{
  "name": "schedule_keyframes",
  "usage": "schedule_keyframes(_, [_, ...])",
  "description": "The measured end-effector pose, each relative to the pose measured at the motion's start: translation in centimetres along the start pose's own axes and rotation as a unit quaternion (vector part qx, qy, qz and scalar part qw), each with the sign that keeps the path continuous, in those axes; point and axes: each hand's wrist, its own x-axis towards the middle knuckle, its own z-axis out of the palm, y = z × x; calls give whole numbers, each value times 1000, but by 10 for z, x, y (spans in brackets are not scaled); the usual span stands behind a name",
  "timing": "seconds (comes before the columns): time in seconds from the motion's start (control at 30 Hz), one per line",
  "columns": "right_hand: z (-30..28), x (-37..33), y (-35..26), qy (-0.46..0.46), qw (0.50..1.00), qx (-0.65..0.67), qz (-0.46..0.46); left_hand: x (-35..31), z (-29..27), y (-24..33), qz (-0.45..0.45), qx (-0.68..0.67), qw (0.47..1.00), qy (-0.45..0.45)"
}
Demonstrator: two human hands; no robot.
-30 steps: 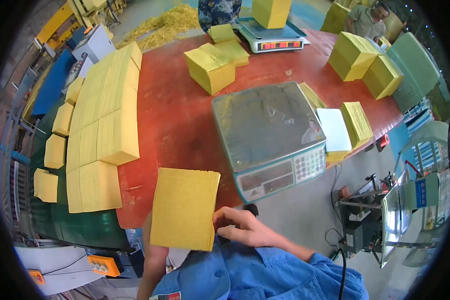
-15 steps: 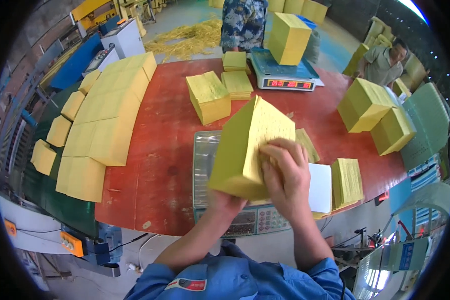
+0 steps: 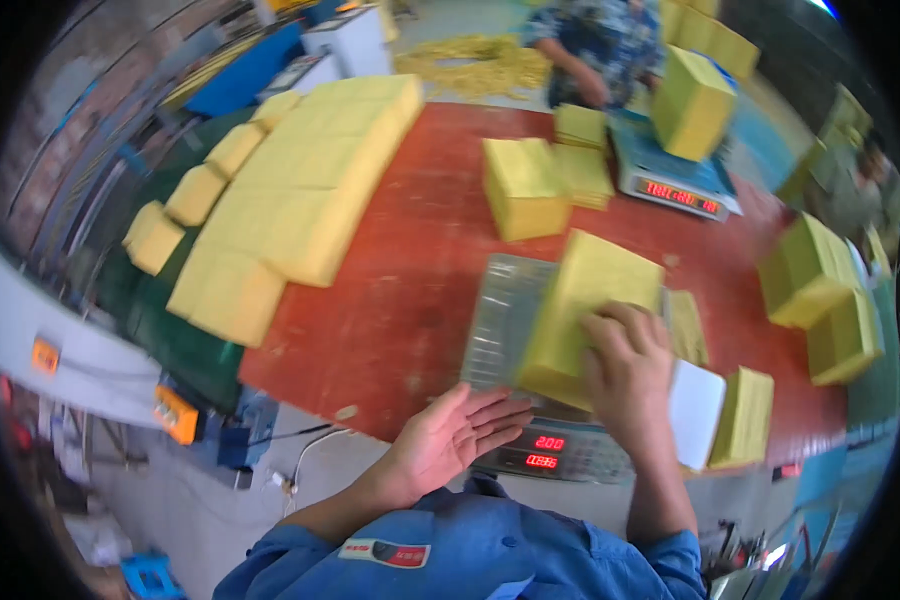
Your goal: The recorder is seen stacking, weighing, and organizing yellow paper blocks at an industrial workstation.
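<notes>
A thick block of stacked yellow paper sheets (image 3: pixel 580 300) rests on the metal pan of a digital scale (image 3: pixel 500 300) in front of me. My right hand (image 3: pixel 628 365) grips the block's near right side, its fingers bent against the paper. Away from the block, my left hand (image 3: pixel 462 432) is open with its palm up and fingers stretched out, holding nothing, beside the scale's lit red display (image 3: pixel 547 452). To the right of my right hand lie a white flat board (image 3: pixel 694 412) and a slim yellow paper stack (image 3: pixel 744 418).
More yellow blocks (image 3: pixel 280 200) line the green surface (image 3: pixel 155 325) at left. Beyond the scale stand a paper block (image 3: pixel 523 195) and lower stacks on the red table (image 3: pixel 390 260). A co-worker (image 3: pixel 610 45) is behind a second scale (image 3: pixel 672 165); another person (image 3: pixel 850 185) is at far right.
The yellow block has come down from both hands onto the scale pan. My left hand has let go and moved out from under it. The view has swung left, and the scale's red digits show.
</notes>
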Motion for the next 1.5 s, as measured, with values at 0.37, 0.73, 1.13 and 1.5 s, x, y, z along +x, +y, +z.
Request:
schedule_keyframes(0.37, [29,42,-128,7,999,43,28,-50,-127,178,342,307,870,180])
schedule_keyframes(0.73, [314,207,-212,7,973,213,-90,9,-208,339,331,832,339,289])
schedule_keyframes(1.13, [408,241,-206,-16,994,49,-100,23,-221,319,364,845,261,292])
schedule_keyframes(1.5, [266,139,-183,-154,986,-51,-38,-46,-188,225,363,856,366,49])
